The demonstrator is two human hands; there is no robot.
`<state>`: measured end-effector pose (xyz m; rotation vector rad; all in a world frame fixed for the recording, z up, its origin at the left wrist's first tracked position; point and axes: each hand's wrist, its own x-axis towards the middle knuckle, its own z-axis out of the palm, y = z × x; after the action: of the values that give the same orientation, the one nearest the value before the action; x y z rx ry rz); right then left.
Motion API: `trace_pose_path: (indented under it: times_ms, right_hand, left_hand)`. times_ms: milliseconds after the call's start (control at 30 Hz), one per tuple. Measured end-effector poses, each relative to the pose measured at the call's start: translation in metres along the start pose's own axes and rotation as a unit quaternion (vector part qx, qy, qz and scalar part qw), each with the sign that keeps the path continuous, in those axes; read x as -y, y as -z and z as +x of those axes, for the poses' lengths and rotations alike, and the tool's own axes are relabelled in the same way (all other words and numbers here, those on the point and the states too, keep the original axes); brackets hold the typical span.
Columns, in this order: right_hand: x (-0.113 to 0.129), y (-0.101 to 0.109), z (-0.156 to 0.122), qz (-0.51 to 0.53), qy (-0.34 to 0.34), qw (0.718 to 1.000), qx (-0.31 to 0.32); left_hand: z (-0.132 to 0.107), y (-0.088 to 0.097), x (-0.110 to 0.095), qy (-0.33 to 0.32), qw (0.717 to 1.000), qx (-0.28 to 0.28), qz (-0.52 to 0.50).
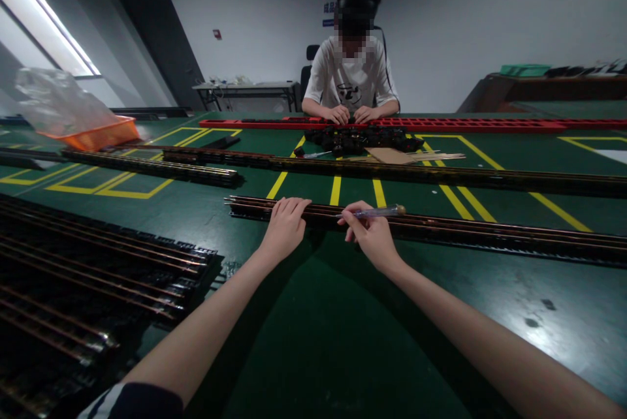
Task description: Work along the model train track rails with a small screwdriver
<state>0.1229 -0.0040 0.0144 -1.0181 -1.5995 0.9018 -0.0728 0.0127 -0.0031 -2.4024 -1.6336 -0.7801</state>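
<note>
A long black rail with copper-coloured strips point(470, 231) lies across the table in front of me. My left hand point(285, 226) rests over the rail near its left end, fingers bent over its far side and the thumb on the near side. In my right hand point(369, 233) is a screwdriver with a clear handle point(379, 212), held almost level. Its handle end points right and its thin tip points left, close above the rail. Whether the tip touches the rail I cannot tell.
Several similar rails point(98, 262) are stacked at left; another long rail point(465, 175) lies farther back. An orange basket point(100, 135) holds plastic bags. Across the green table, a person point(350, 73) works by a red rail point(465, 124), black parts point(357, 139) and cardboard point(389, 156).
</note>
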Motion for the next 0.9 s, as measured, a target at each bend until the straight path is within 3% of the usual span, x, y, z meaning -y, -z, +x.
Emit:
trace_pose_path:
  times_ms: [900]
  right_hand:
    - [-0.0011,0.0017,0.0003,-0.031,0.016,0.999,0.002]
  left_hand:
    - [0.0001,-0.0017,0.0006,-0.003,1.0,-0.008,0.002]
